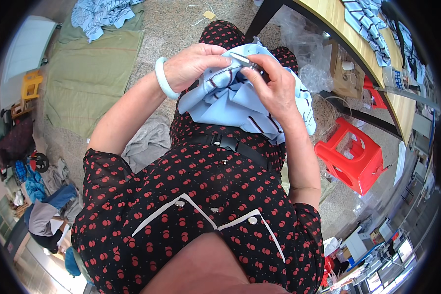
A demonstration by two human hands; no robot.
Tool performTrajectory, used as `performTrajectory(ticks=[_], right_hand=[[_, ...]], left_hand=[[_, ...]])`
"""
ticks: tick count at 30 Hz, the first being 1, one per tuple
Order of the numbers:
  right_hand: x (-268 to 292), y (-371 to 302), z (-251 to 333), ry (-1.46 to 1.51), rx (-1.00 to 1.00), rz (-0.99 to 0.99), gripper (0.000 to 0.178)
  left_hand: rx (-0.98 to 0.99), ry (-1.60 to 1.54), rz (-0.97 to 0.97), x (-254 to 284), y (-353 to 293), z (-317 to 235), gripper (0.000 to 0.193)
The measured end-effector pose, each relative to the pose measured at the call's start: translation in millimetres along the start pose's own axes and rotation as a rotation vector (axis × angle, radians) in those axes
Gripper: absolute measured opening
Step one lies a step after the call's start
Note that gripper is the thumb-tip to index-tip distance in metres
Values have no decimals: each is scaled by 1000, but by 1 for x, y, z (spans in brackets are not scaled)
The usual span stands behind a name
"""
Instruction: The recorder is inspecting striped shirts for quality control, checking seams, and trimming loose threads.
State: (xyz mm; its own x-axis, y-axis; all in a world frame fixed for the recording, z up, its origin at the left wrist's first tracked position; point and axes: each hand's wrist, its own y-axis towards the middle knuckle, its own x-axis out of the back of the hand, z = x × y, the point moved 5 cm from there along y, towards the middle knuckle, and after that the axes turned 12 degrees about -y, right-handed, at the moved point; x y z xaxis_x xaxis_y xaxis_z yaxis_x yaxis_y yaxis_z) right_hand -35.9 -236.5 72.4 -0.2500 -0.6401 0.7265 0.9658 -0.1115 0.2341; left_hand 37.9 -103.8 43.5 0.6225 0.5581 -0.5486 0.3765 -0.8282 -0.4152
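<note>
A light blue shirt-like garment (225, 108) with dark stripes lies bunched over my lap. My left hand (193, 64), with a pale bangle (164, 78) on its wrist, pinches the garment's upper edge between thumb and fingers. Small dots, perhaps buttons or holes, show along that edge. In my right hand (278, 90) is a small pair of thread snips (240, 58), its pale blades pointing left toward my left thumb, close to the fabric. The fingers of my right hand cover most of the tool's handle.
A red plastic stool (352, 156) stands to my right, below a wood-topped table (323, 9) bearing striped garments (365, 27). Clear plastic bags (314, 76) lie near its leg. At left, a green cloth (90, 81) covers the floor, with blue garments (103, 17) at its far end.
</note>
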Motion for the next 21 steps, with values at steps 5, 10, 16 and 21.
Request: performTrajectory(ticks=[5, 10, 16, 21], right_hand=[[5, 11, 5, 139, 41, -62, 30], [-11, 15, 0, 330, -103, 225, 42], [-8, 20, -12, 384, -140, 142, 36], [-9, 30, -16, 428, -150, 65, 34]], left_hand=[[25, 223, 21, -6, -3, -3, 20], [-79, 332, 28, -5, -5, -10, 23], [-72, 464, -55, 19, -12, -4, 28], [-88, 284, -121, 20, -16, 4, 25]])
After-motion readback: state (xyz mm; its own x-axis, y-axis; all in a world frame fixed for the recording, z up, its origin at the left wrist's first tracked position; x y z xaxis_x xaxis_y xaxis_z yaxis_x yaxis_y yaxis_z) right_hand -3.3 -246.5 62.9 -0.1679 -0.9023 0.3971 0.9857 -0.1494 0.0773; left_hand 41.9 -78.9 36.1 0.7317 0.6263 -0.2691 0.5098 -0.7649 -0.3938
